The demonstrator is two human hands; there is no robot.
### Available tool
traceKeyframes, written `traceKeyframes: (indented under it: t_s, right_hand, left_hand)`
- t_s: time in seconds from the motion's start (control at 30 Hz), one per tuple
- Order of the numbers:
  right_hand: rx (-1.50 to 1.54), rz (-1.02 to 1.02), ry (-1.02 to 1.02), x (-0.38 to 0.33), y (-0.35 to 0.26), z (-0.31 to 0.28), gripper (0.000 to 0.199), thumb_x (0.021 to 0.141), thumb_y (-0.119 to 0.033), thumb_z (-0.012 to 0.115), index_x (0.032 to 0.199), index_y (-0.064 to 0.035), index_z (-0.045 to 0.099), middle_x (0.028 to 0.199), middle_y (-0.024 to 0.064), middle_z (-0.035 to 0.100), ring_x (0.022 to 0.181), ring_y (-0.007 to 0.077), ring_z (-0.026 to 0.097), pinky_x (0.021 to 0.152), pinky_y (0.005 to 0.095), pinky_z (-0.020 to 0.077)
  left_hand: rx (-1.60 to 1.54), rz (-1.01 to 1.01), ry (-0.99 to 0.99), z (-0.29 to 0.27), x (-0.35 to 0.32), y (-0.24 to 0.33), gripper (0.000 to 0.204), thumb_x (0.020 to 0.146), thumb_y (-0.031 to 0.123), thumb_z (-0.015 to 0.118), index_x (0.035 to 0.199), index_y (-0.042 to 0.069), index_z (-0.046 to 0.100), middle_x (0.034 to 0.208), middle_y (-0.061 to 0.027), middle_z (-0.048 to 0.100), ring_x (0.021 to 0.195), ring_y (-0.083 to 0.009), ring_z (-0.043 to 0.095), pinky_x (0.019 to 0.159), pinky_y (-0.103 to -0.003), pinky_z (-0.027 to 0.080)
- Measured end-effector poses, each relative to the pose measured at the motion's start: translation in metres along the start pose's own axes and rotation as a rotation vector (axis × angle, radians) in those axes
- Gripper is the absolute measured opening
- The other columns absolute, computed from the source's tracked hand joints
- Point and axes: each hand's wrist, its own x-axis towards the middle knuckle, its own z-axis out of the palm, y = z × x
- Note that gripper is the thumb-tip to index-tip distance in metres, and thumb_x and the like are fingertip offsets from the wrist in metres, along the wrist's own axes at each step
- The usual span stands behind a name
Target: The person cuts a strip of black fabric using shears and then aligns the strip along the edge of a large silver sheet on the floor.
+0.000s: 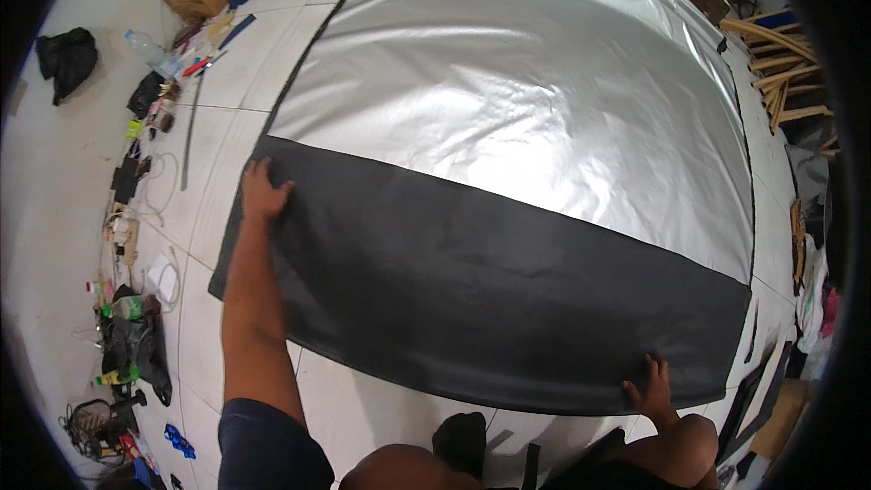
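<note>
- The large silver sheet of shiny fabric point(508, 91) ran out of frame at the top edge.
- The folded black band of fabric point(490, 290) covered whatever lay beneath it.
- The small litter of tools and bottles along the left wall point(136, 218) was too small to identify.
- The stacked wooden frames point(780, 73) were cut off by the dark rim.

Single view, head-worn fisheye: looks steeply down from above the floor point(82, 172), facing 12 o'clock across the fabric sheet point(508, 109). Near range; forearms enter from 6 o'clock. Edges bow toward the dark circular rim.
</note>
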Motion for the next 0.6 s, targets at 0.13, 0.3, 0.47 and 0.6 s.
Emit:
traceKeyframes:
  t_s: [0.13, 0.3, 0.47, 0.6]
  right_hand:
    - [-0.052, -0.013, -0.044, 0.001, -0.003, -0.003, 0.084, 0.076, -0.030, 0.077, 0.139, 0.0028, 0.032, 0.140, 0.0290, 0.030, 0.131, 0.0469, 0.032, 0.107, 0.0501, 0.0336]
    - [-0.011, -0.069, -0.060, 0.003, 0.008, 0.004, 0.087, 0.076, -0.032, 0.076, 0.140, 0.0032, 0.029, 0.140, 0.0306, 0.027, 0.131, 0.0484, 0.032, 0.108, 0.0501, 0.0333]
    - [-0.009, -0.135, -0.059, 0.010, 0.017, 0.008, 0.087, 0.076, -0.034, 0.075, 0.140, 0.0028, 0.029, 0.140, 0.0311, 0.027, 0.131, 0.0492, 0.031, 0.107, 0.0506, 0.0332]
    - [-0.030, -0.108, -0.035, 0.001, 0.010, 0.001, 0.087, 0.076, -0.036, 0.075, 0.140, 0.0024, 0.030, 0.141, 0.0310, 0.028, 0.131, 0.0491, 0.031, 0.107, 0.0504, 0.0328]
  left_hand:
    - [0.088, -0.102, -0.270, -0.005, 0.048, -0.013, 0.060, 0.071, 0.032, 0.074, 0.123, 0.005, 0.060, 0.146, -0.0218, 0.037, 0.135, -0.0376, 0.034, 0.112, -0.043, 0.029]
    - [0.069, -0.129, -0.266, -0.008, 0.057, -0.020, 0.064, 0.070, 0.024, 0.068, 0.130, 0.006, 0.054, 0.149, -0.0180, 0.033, 0.135, -0.0345, 0.035, 0.112, -0.044, 0.029]
    - [0.271, -0.234, -0.208, 0.004, 0.043, -0.032, 0.080, 0.072, 0.016, 0.061, 0.146, 0.011, 0.033, 0.155, -0.0126, 0.024, 0.139, -0.0329, 0.031, 0.113, -0.053, 0.024]
    - [0.242, -0.212, -0.246, 0.000, 0.040, -0.001, 0.079, 0.076, 0.015, 0.057, 0.149, 0.015, 0.028, 0.156, -0.0109, 0.023, 0.143, -0.0335, 0.023, 0.113, -0.059, 0.018]
